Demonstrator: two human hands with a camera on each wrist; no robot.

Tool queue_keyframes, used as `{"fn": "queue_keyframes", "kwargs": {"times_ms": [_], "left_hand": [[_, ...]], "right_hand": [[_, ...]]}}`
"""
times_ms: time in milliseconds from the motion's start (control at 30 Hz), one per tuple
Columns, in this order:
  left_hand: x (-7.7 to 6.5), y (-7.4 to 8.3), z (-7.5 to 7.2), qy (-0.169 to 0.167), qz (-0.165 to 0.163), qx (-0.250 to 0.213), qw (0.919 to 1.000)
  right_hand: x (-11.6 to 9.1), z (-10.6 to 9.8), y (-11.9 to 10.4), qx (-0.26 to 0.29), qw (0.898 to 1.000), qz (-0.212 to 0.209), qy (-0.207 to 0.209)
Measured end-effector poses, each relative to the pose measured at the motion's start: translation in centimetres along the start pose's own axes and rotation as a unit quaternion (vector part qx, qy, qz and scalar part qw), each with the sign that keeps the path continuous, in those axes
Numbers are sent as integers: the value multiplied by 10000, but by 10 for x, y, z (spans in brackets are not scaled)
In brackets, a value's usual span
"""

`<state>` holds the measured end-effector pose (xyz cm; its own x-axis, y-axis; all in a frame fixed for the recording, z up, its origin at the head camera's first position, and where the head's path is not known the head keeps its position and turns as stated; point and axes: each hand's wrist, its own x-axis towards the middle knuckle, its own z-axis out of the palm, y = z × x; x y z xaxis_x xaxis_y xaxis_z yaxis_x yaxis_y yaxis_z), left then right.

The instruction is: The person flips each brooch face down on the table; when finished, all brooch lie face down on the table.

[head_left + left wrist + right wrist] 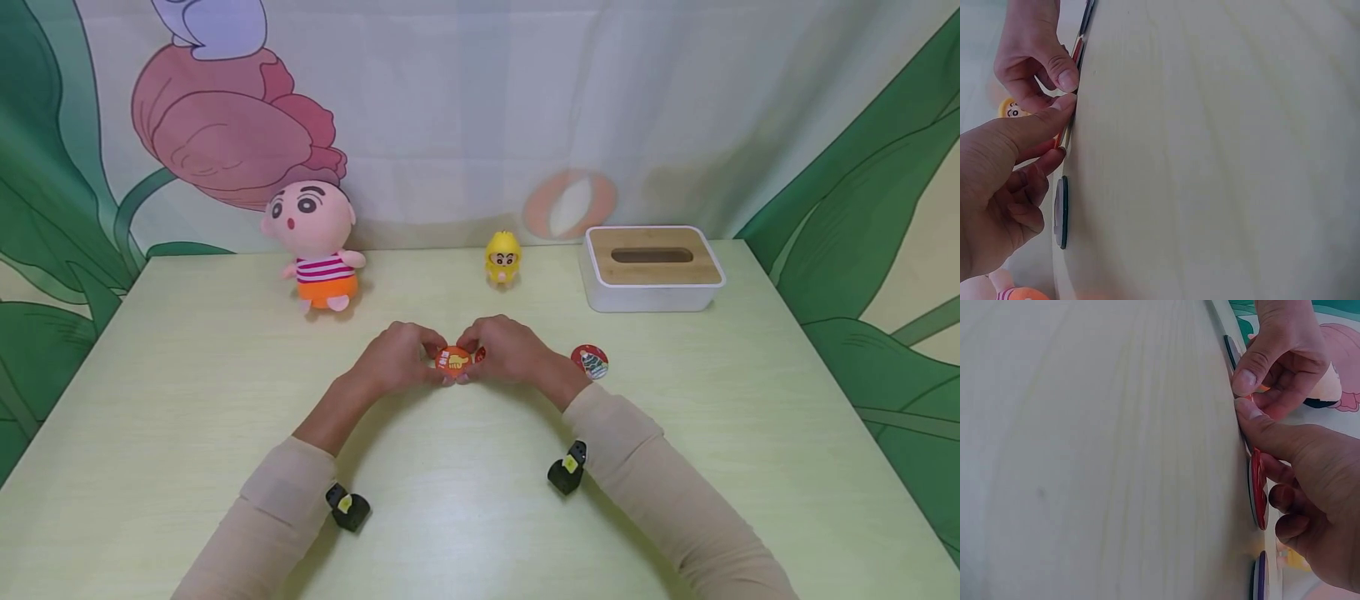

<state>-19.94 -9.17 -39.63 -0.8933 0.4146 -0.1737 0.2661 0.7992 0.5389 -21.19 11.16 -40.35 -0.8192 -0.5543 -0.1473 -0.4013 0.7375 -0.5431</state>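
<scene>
An orange round disc [452, 362] with a yellow thumbs-up picture lies between my two hands near the middle of the table. Thumb and fingers of my left hand [395, 358] pinch its left edge. My right hand [510, 350] pinches its right edge, and both thumbs come close together at the near side. Partly covered by the right hand, a red disc [480, 355] shows beside the orange one; the right wrist view has a red disc [1259, 490] edge-on by the fingers. Another red disc [590, 362] with a tree-like picture lies beside the right wrist.
Behind stand a plush doll [318, 250] in a striped shirt, a small yellow figure [502, 259], and a white tissue box [652, 296] with a wooden lid. A dark-edged disc [1061, 212] lies near the left hand. A printed curtain [465, 125] hangs behind the table.
</scene>
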Motion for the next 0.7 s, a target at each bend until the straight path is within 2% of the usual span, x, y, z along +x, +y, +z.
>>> {"fn": "queue_keyframes", "kwargs": {"times_ms": [500,700], "left_hand": [[1,0,-1,2,-132,-34,9999],[1,-4,1,7,-85,-237,9997]], "right_hand": [[0,0,0,152,9998,58,77],[1,1,0,188,9998,43,84]]}}
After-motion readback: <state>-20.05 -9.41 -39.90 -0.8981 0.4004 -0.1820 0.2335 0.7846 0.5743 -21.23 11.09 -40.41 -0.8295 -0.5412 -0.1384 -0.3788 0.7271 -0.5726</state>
